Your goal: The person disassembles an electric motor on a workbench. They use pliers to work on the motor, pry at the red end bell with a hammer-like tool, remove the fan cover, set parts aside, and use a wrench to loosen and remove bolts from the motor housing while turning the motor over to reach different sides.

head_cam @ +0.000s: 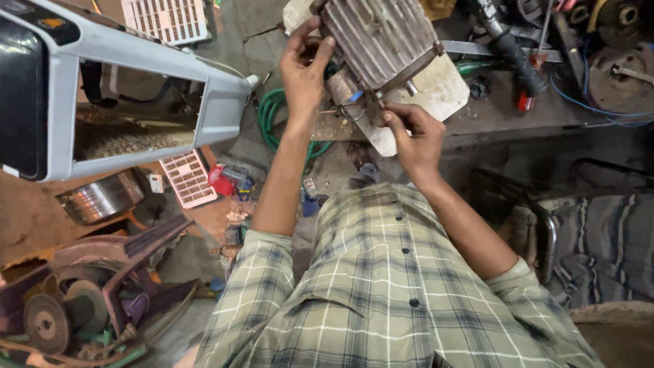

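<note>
The finned motor housing (pixel 381 39) is sitting on a pale, scuffed metal plate (pixel 443 92) at the edge of the workbench (pixel 518 116), directly ahead of the person and above both hands in the head view. Its long axis is running diagonally, from the upper end far from the body down toward the stub shaft end (pixel 344 87) that is pointing at the hands.

The left hand (pixel 304 68) is pressing against the motor housing's left side, fingers spread and wrapping the casing near the shaft end, so it is gripping the housing. The right hand (pixel 414 136) is sitting just below the motor housing, fingertips pinched together at its lower edge; it looks like it is pinching some small part there, but the part itself is too small to tell. Both hands are touching or nearly touching the housing; the left one is higher up its body, the right one nearer the plate's front edge.

The housing is ribbed cast metal, dull grey-brown, dusty, roughly cylindrical. The shaft end is rusty and round. Left of the motor housing a coiled green hose (pixel 272 112) is lying on the floor; further left a grey plastic frame (pixel 136 61) is leaning. Right of the housing, black tools and blue wire (pixel 579 102) are cluttering the bench.
</note>
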Action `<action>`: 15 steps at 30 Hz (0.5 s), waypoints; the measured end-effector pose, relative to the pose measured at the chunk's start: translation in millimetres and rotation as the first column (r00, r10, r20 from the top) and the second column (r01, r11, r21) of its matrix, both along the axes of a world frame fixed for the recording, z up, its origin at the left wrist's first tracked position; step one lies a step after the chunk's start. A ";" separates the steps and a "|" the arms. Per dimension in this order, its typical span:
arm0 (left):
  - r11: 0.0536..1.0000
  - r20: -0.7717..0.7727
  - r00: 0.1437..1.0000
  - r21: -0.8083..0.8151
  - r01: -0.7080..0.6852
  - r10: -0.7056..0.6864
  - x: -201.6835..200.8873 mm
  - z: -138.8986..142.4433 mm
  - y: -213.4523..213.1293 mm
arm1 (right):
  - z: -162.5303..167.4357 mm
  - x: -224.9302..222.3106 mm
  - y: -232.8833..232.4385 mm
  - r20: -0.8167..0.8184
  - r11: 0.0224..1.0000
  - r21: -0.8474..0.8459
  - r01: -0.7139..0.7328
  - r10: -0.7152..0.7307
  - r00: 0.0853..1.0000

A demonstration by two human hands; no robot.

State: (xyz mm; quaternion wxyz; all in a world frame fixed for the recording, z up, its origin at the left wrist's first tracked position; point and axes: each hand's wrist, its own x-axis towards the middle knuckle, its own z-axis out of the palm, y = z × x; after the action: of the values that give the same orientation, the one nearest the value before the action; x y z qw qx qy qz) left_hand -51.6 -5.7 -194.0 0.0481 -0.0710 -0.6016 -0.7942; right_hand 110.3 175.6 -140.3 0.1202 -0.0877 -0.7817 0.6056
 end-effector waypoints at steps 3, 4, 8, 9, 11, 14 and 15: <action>0.994 0.064 0.997 -0.102 -0.036 0.042 2.6 6.4 0.7 | -6.9 -7.5 -5.4 0.025 0.983 -0.183 0.017 -0.013 1.000; 0.990 0.061 0.997 -0.132 -0.049 0.058 4.0 8.8 0.8 | -7.9 -8.6 -7.4 0.045 0.956 -0.291 0.026 -0.013 0.999; 0.976 0.075 0.992 -0.201 -0.080 0.097 7.5 12.7 0.7 | -9.0 -9.2 -11.3 0.077 0.947 -0.317 0.044 -0.020 0.997; 0.976 0.085 0.991 -0.202 -0.080 0.099 7.2 12.2 1.2 | -9.4 -9.0 -11.1 0.090 0.948 -0.316 0.034 -0.006 0.996; 0.995 0.084 0.994 -0.073 -0.066 0.072 5.7 10.1 2.5 | -10.8 -8.7 -10.1 0.103 0.936 -0.350 0.023 0.015 0.995; 0.994 0.078 0.993 -0.075 -0.081 0.087 1.8 6.6 3.4 | -14.5 -9.5 -9.8 0.085 0.918 -0.396 0.027 0.008 0.996; 0.990 0.089 0.991 -0.107 -0.093 0.103 1.6 5.9 3.4 | -15.6 -9.6 -10.4 0.096 0.927 -0.374 0.039 -0.003 0.995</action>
State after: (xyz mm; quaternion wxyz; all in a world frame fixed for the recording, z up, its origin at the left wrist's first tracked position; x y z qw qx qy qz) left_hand -50.0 -2.3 -188.1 0.0549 -0.0060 -0.6461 -0.7613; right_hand 100.6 165.2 -155.9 0.0709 -0.1456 -0.6553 0.7378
